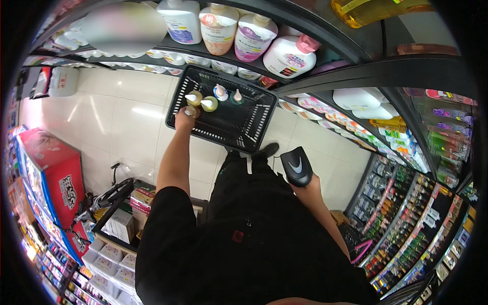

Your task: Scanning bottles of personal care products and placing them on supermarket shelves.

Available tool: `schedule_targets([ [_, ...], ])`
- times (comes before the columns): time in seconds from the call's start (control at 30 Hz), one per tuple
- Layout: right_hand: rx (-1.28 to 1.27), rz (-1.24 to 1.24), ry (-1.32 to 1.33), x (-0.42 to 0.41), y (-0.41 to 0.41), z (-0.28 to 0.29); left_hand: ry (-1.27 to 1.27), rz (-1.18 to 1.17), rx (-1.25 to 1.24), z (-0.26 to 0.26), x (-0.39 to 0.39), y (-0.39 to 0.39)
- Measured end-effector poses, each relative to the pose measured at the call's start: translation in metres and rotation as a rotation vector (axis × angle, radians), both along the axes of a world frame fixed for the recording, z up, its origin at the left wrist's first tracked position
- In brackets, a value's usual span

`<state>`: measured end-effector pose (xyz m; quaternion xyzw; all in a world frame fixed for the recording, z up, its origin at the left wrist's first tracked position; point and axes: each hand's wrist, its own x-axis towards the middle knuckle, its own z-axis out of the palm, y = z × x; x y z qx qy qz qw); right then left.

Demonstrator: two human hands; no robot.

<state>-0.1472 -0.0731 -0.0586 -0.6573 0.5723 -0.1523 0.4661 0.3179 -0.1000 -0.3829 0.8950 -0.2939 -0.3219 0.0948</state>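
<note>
A black plastic shopping basket [244, 127] is in front of me at the foot of the shelves. Several pump bottles stand upright at its left and back, among them a yellowish bottle with a white pump [209, 103] and a white-and-blue bottle with a pale pink top [220, 92]. My left hand [184, 119] reaches over the basket's near left corner, its fingers around the top of another yellowish bottle [192, 111]. My right hand [308, 189] is closed on a black handheld barcode scanner [296, 167], whose head points away from me; its handle is mostly hidden.
A shelf of large pump bottles [218, 30] runs across the far side and curves down the right. Racks of small packaged goods [404, 213] stand at the lower right. At left are a red display box [57, 179], a folded bicycle or scooter [110, 198] and stacked white tubs [110, 267].
</note>
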Motion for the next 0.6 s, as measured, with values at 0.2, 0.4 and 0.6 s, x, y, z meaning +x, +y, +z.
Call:
schedule_targets([
  [0.2, 0.029, -0.055, 0.072, 0.006, 0.001, 0.011, -0.034, -0.145, 0.206, 0.019, -0.025, -0.023],
  [0.4, 0.043, 0.018, 0.05, 0.011, -0.002, 0.011, -0.14, -0.486, 0.226, 0.048, -0.036, -0.015],
  [0.6, 0.082, -0.027, -0.058, 0.032, -0.026, 0.017, -0.065, -0.666, -0.048, 0.202, -0.032, -0.009],
])
